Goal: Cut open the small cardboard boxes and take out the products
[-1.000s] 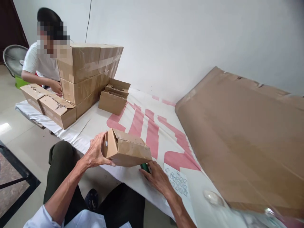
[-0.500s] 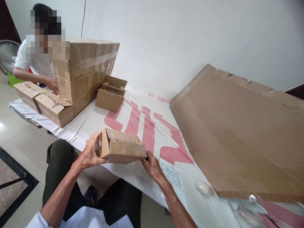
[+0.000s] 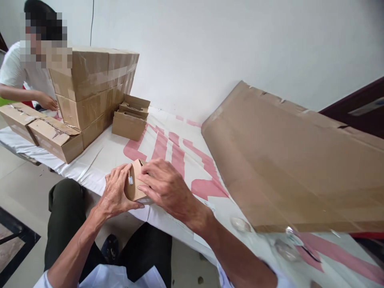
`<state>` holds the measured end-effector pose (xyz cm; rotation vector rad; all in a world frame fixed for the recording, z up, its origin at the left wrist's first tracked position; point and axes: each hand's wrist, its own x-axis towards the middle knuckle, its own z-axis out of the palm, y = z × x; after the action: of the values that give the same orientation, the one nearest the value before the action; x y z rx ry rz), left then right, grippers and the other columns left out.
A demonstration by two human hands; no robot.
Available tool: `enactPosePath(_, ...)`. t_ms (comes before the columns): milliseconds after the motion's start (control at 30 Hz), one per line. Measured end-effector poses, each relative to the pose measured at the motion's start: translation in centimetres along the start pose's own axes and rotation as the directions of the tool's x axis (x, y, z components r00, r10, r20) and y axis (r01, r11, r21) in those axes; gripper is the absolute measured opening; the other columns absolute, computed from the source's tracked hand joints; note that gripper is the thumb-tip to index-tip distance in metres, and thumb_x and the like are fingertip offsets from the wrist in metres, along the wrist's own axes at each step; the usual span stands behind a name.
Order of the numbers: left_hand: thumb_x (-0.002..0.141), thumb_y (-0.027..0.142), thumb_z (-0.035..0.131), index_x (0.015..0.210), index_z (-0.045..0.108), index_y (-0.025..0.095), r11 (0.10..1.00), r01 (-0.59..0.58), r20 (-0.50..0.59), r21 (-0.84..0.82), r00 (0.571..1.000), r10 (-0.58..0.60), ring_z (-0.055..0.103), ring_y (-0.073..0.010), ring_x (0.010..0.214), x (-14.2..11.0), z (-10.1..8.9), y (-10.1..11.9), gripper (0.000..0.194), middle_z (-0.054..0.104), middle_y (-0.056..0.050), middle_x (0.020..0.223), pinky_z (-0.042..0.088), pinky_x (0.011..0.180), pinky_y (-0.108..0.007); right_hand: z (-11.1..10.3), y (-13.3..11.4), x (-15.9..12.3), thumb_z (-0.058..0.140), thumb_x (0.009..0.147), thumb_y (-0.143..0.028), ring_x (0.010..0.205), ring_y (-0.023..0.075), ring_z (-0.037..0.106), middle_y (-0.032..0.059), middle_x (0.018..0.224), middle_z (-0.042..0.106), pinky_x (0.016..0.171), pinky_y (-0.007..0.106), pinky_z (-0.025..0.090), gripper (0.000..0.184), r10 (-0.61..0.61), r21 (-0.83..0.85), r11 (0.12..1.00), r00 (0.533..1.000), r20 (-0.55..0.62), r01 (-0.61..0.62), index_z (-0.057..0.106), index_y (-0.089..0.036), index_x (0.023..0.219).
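My left hand [image 3: 115, 190] is closed around a small brown cardboard box [image 3: 133, 191], with the fingers at its left side and the thumb underneath. The box's narrow end, bearing a little white label [image 3: 131, 180], faces me. Over the box's right side is my right hand [image 3: 171, 190], its bent fingers apart and their tips touching that end. Part of the box is hidden behind this hand. Both hands are above the front edge of the table.
Stacked taped cartons [image 3: 90, 86] stand at the left, near an open box [image 3: 129, 125] and two closed boxes [image 3: 55, 136]. A co-worker's hand [image 3: 48, 102] is behind them. A large cardboard sheet [image 3: 288, 168] leans at the right. Clear round items [image 3: 240, 224] lie on the white-and-red cloth [image 3: 162, 144].
The box has turned so its labelled end faces me. My right hand has left its far end and moved up and over to the labelled end. The view has shifted right.
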<state>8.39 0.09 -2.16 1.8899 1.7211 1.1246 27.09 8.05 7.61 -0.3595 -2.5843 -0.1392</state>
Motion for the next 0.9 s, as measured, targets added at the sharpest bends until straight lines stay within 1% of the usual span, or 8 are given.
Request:
enactPosePath(100, 0.058, 0.042, 0.104, 0.161, 0.034, 0.027, 1.0, -0.012, -0.002, 0.016, 1.0, 0.012, 0.045, -0.0476, 0.149, 0.3, 0.2, 0.8, 0.125, 0.049, -0.022, 0.161, 0.039, 0.116, -0.067, 0.7, -0.4, 1.3, 0.081, 0.092, -0.021, 0.105, 0.0285, 0.064, 0.0103, 0.108, 0.075, 0.093, 0.044, 0.054, 0.003, -0.034, -0.138, 0.988, 0.977, 0.208, 0.063, 0.079, -0.019, 0.094)
enactPosePath(167, 0.058, 0.041, 0.104, 0.159, 0.036, 0.028, 0.999, -0.025, -0.01, 0.025, 1.0, 0.026, 0.046, -0.0472, 0.148, 0.4, 0.3, 1.1, 0.123, 0.049, -0.021, 0.16, 0.04, 0.115, -0.066, 1.1, -0.3, 1.7, 0.081, 0.093, -0.021, 0.107, 0.0286, 0.063, 0.0111, 0.11, 0.075, 0.095, 0.044, 0.052, 0.005, -0.03, -0.184, 0.979, 0.953, 0.303, 0.089, 0.08, -0.018, 0.096)
enactPosePath(267, 0.057, 0.039, 0.104, 0.156, 0.04, 0.028, 0.998, -0.042, -0.031, 0.044, 0.999, 0.043, 0.048, -0.0465, 0.146, 0.6, 0.3, 1.5, 0.118, 0.051, -0.019, 0.158, 0.042, 0.114, -0.065, 0.9, -0.4, 2.3, 0.078, 0.094, -0.017, 0.109, 0.0283, 0.062, 0.0113, 0.11, 0.075, 0.097, 0.043, 0.049, 0.008, -0.029, -0.216, 0.968, 0.913, 0.406, 0.127, 0.081, -0.017, 0.101)
enactPosePath(367, 0.057, 0.037, 0.104, 0.152, 0.044, 0.027, 0.997, -0.046, -0.045, 0.065, 0.998, 0.049, 0.05, -0.0457, 0.144, 0.8, 0.4, 1.7, 0.112, 0.052, -0.018, 0.157, 0.043, 0.113, -0.064, 0.7, -0.6, 2.9, 0.073, 0.097, -0.015, 0.108, 0.0272, 0.063, 0.0112, 0.109, 0.076, 0.095, 0.041, 0.048, 0.01, -0.049, -0.211, 0.964, 0.892, 0.45, 0.159, 0.08, -0.017, 0.103)
enactPosePath(567, 0.059, 0.036, 0.102, 0.15, 0.045, 0.029, 0.993, -0.083, -0.055, 0.079, 0.995, 0.088, 0.051, -0.0441, 0.144, 1.1, 0.2, 1.8, 0.108, 0.054, -0.016, 0.156, 0.043, 0.114, -0.063, 1.6, 0.2, 2.7, 0.066, 0.099, -0.014, 0.102, 0.0257, 0.066, 0.0094, 0.104, 0.076, 0.09, 0.04, 0.051, 0.012, -0.13, -0.173, 0.964, 0.926, 0.354, 0.202, 0.077, -0.018, 0.103)
enactPosePath(767, 0.067, 0.045, 0.098, 0.146, 0.049, 0.027, 0.985, -0.088, -0.078, 0.149, 0.992, 0.101, 0.053, -0.0455, 0.14, 1.7, 0.4, 1.5, 0.094, 0.057, -0.016, 0.151, 0.046, 0.111, -0.065, 1.6, 0.7, 3.1, 0.06, 0.103, -0.012, 0.102, 0.0252, 0.063, 0.0099, 0.104, 0.073, 0.09, 0.041, 0.051, 0.013, -0.175, -0.058, 0.978, 0.942, 0.285, 0.199, 0.073, -0.015, 0.104)
enactPosePath(833, 0.067, 0.044, 0.097, 0.147, 0.049, 0.027, 0.983, -0.088, -0.077, 0.16, 0.992, 0.102, 0.053, -0.0466, 0.141, 2.0, 0.2, 1.2, 0.096, 0.057, -0.018, 0.151, 0.046, 0.11, -0.067, 0.5, 1.7, 3.0, 0.055, 0.107, -0.013, 0.098, 0.0227, 0.061, 0.008, 0.101, 0.071, 0.089, 0.039, 0.051, 0.018, -0.14, 0.021, 0.99, 0.97, 0.2, 0.138, 0.071, -0.017, 0.099)
enactPosePath(900, 0.065, 0.042, 0.097, 0.153, 0.045, 0.026, 0.986, -0.089, -0.072, 0.142, 0.992, 0.1, 0.052, -0.0473, 0.143, 2.1, -0.3, 0.5, 0.103, 0.056, -0.019, 0.154, 0.045, 0.112, -0.069, -1.2, 3.2, 1.8, 0.051, 0.11, -0.018, 0.093, 0.0201, 0.059, 0.0055, 0.096, 0.067, 0.088, 0.037, 0.051, 0.024, -0.009, 0.126, 0.992, 1.0, 0.02, 0.006, 0.068, -0.019, 0.094)
